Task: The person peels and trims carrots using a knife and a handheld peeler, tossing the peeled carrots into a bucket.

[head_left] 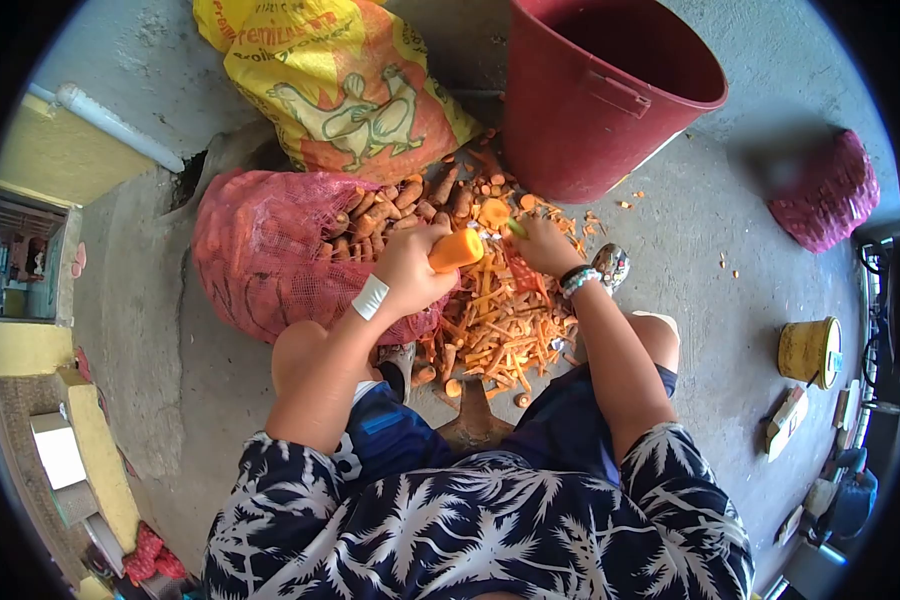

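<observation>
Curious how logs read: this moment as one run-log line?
left hand holds carrot | right hand holds green object | orange scraps below | red sack beside

Concrete floor (240, 420), carrot peelings (495, 340), mesh sack (260, 250), red bin (590, 110)

The place looked like a rough work yard or utility area, though whether at a home or a shop could not be told. A bare concrete floor (220, 400) met grey walls (150, 70) with a pipe (120, 125); sacks (355, 110), a big red bin (590, 120) and a yellow bucket (808, 352) stood about.
</observation>
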{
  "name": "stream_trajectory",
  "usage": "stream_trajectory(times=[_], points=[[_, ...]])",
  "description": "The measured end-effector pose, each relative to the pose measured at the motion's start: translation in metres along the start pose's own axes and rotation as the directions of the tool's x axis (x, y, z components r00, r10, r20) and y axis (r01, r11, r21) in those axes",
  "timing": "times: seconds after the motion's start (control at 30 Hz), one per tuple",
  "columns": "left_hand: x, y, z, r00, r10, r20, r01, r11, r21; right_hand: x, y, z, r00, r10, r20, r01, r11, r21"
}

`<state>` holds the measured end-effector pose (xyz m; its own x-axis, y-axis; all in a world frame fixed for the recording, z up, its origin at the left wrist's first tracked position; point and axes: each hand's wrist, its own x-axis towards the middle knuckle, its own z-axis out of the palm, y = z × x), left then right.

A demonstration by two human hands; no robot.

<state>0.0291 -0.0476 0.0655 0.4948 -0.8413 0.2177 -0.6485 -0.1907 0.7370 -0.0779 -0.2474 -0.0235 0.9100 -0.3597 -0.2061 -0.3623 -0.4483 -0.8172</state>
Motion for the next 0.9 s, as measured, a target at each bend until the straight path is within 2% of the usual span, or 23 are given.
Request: stream_trajectory(times=[0.03,0.07,0.1,0.13,0.17,0.2,0.23,0.3,0.33,0.37,0.43,0.47,0.5,0.6,0.67,0.8,0.87,0.9], points=[[-0.001,-0.003,0.005,0.997,0.025,-0.071,-0.025,1.0,-0.004,0.006,0.03,0.01,0.998,-0.026,0.061,0.043,0.949,-0.312],[0.001,-0.003,0.005,0.997,0.023,-0.072,-0.024,1.0,-0.004,0.01,0.045,0.015,0.991,-0.032,0.133,0.105,0.8,-0.591],[0.003,-0.003,0.003,0.987,0.014,-0.16,-0.018,1.0,-0.022,0.004,0.037,0.013,0.99,-0.035,0.14,0.112,0.799,-0.591],[0.004,-0.005,0.0,0.969,0.004,-0.249,-0.014,0.999,-0.036,-0.007,0.02,0.008,0.99,0.087,0.11,0.001,0.782,-0.623],[0.005,-0.007,-0.003,0.967,0.001,-0.253,-0.01,0.999,-0.031,-0.012,0.01,0.006,0.976,0.207,0.073,-0.11,0.752,-0.65],[0.007,-0.009,-0.005,0.965,0.013,-0.261,-0.027,0.998,-0.049,-0.011,0.013,0.007,0.985,0.17,-0.008,-0.134,0.747,-0.651],[0.009,-0.011,-0.006,0.963,0.025,-0.269,-0.045,0.997,-0.068,-0.014,-0.002,0.002,0.986,0.167,-0.006,-0.131,0.747,-0.651],[0.01,-0.016,-0.007,0.962,0.031,-0.27,-0.063,0.992,-0.109,-0.022,-0.035,-0.014,0.973,0.006,-0.233,-0.119,0.871,-0.476],[0.011,-0.018,-0.006,0.957,0.02,-0.288,-0.065,0.987,-0.149,-0.024,-0.044,-0.019,0.971,-0.122,-0.203,0.045,0.937,-0.347],[0.011,-0.02,-0.005,0.952,0.007,-0.305,-0.068,0.98,-0.188,-0.027,-0.05,-0.019,0.972,-0.123,-0.201,0.047,0.936,-0.348],[0.01,-0.014,-0.011,0.956,-0.015,-0.294,-0.028,0.99,-0.14,-0.038,-0.067,-0.015,0.923,-0.376,-0.086,0.368,0.925,-0.097],[0.01,-0.012,-0.014,0.959,-0.035,-0.282,0.01,0.996,-0.091,-0.05,-0.082,-0.016,0.934,-0.354,-0.054,0.348,0.932,-0.101],[0.01,-0.015,-0.012,0.958,-0.036,-0.283,0.011,0.996,-0.09,-0.053,-0.086,-0.015,0.914,-0.402,-0.05,0.396,0.913,-0.096],[0.01,-0.024,-0.007,0.956,-0.068,-0.284,0.036,0.992,-0.117,-0.054,-0.086,-0.011,0.923,-0.382,-0.037,0.374,0.918,-0.129],[0.01,-0.021,-0.009,0.968,-0.017,-0.25,0.023,1.0,0.02,-0.053,-0.089,-0.013,0.935,-0.354,-0.039,0.348,0.931,-0.109],[0.011,-0.005,-0.012,0.977,-0.076,-0.198,0.068,0.997,-0.046,-0.046,-0.082,-0.012,0.95,-0.312,-0.034,0.306,0.944,-0.123],[0.011,-0.003,-0.014,0.99,-0.072,-0.12,0.08,0.995,0.064,-0.04,-0.073,-0.011,0.914,-0.403,-0.03,0.397,0.909,-0.126],[0.011,-0.004,-0.012,0.99,-0.072,-0.118,0.079,0.995,0.063,-0.036,-0.07,-0.012,0.915,-0.401,-0.032,0.394,0.91,-0.127]])
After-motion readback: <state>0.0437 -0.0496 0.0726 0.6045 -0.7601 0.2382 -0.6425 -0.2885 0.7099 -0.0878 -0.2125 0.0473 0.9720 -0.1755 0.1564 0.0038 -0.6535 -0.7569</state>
